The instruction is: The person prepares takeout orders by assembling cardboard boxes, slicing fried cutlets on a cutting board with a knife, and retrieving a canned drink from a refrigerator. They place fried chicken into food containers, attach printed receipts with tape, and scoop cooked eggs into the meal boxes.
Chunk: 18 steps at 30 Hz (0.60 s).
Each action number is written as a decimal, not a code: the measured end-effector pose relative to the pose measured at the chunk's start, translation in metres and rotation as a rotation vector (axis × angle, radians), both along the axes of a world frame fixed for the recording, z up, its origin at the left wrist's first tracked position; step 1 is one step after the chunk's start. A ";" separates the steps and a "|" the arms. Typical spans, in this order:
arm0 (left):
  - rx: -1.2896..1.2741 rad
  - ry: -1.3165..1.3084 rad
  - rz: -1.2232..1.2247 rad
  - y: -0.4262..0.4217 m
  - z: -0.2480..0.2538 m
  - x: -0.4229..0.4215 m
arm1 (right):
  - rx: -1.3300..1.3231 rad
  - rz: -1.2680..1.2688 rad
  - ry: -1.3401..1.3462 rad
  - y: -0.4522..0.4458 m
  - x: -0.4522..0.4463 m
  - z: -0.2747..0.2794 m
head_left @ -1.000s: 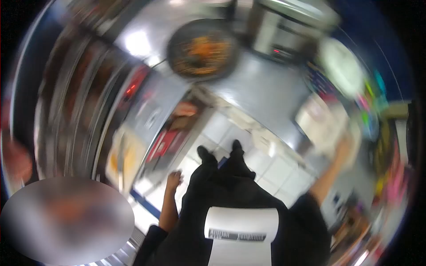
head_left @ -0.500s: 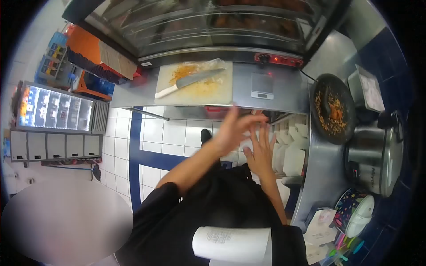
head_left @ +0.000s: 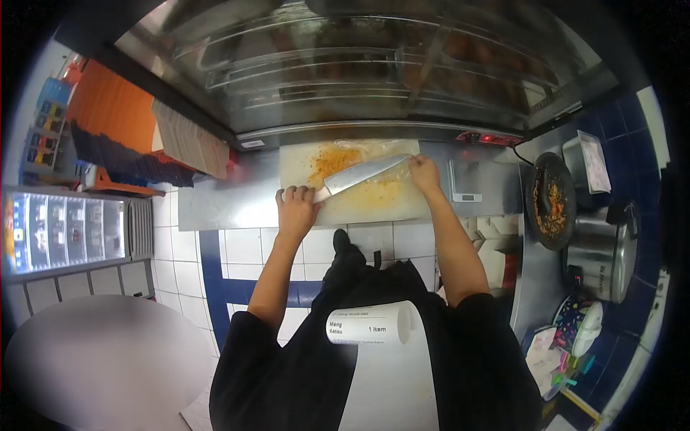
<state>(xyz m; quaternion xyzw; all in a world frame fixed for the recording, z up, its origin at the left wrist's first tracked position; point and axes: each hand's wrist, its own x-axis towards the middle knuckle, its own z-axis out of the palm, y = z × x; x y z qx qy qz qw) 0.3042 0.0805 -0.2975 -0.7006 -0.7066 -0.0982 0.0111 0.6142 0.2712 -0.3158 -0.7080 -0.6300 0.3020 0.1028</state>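
A large kitchen knife with a long steel blade and white handle lies slanted over a pale cutting board. My left hand is wrapped round its handle at the board's left edge. At the blade's tip, near the board's right side, my right hand has its fingers curled closed, seemingly pinching the tip; the fingertips are partly hidden. Orange crumbs are scattered over the board, and a crumpled clear plastic piece sits along its back edge.
A glass-fronted display cabinet rises behind the steel counter. To the board's right are a small scale, a pan of browned bits and a steel pot. Stacked cardboard stands left. A curled printed receipt hangs before my chest.
My hands were raised close together over the floor, empty. They have moved apart and forward to the board, the left onto the knife's handle and the right to its tip.
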 end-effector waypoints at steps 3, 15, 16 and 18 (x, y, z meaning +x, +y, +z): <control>0.002 -0.056 -0.077 0.002 -0.012 -0.007 | 0.064 0.002 0.305 -0.020 0.008 0.015; 0.164 -0.863 -0.196 0.027 0.090 0.098 | 0.461 -0.026 0.904 -0.142 0.007 0.126; 0.194 -0.970 -0.243 0.032 0.123 0.128 | 0.405 0.022 1.022 -0.147 0.001 0.130; 0.230 -1.062 -0.284 0.040 0.139 0.164 | 0.283 0.075 1.415 -0.152 -0.017 0.135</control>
